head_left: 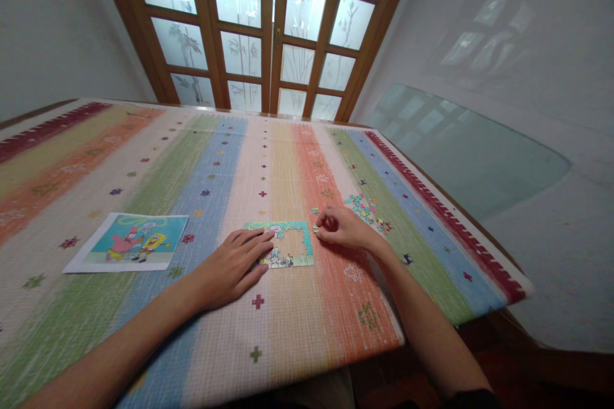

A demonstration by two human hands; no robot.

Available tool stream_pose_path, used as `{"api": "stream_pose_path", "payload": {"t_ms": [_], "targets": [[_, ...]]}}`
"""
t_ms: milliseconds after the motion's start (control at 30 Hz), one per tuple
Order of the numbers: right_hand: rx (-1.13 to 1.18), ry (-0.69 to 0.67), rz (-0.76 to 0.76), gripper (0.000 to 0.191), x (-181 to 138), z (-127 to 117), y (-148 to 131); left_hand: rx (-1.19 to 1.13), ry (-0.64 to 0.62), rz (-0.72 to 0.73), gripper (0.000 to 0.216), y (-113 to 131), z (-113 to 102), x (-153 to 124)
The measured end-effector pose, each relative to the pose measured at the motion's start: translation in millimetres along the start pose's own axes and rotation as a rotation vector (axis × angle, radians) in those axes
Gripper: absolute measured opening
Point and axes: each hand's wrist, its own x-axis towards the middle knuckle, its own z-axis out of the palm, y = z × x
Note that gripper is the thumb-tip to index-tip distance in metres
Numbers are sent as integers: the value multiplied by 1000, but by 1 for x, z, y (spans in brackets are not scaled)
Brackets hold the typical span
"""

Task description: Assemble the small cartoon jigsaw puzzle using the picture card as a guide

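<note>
**Head view: two hands at a half-built jigsaw**

Head camera looks down on a bench (297, 345) covered by a striped cloth in red, green, blue and cream bands. The left hand (230, 265) lies flat and palm down, its grip released, with the fingertips resting on the left edge of a small jigsaw puzzle (288, 244). That puzzle has its teal border assembled and part of its bottom row filled, while the middle is open to the cloth beneath. Just right of the puzzle, the right hand (343, 227) is curled with fingers and thumb drawn together in a pinching grip around a small puzzle piece (316, 228) at the frame's right edge; the piece is tiny and its picture cannot be made out. Beyond that right grip, further out and slightly to the right, a heap of loose pieces (367, 209) lies scattered on the green stripe, close to the knuckles but apart from them. One stray piece (314, 210) lies on the cloth just past the fingertips. Well to the left of the left grip, a printed reference picture (129, 243) with cartoon figures on a teal ground lies flat on the cloth. Past the far end of the bench stands a wooden door (268, 25) with frosted glass panes.
</note>
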Motion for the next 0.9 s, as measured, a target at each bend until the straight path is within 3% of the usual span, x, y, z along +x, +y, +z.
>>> {"api": "stream_pose_path", "payload": {"t_ms": [633,733,900], "targets": [[-1,-54,-62,4,-6,-2,-8,12,33,13,38,1,0,0],[-42,31,-28,6,-6,-11,7,20,23,8,37,2,0,0],[-206,353,154,16,-5,-17,49,47,27,28,37,1,0,0]]}}
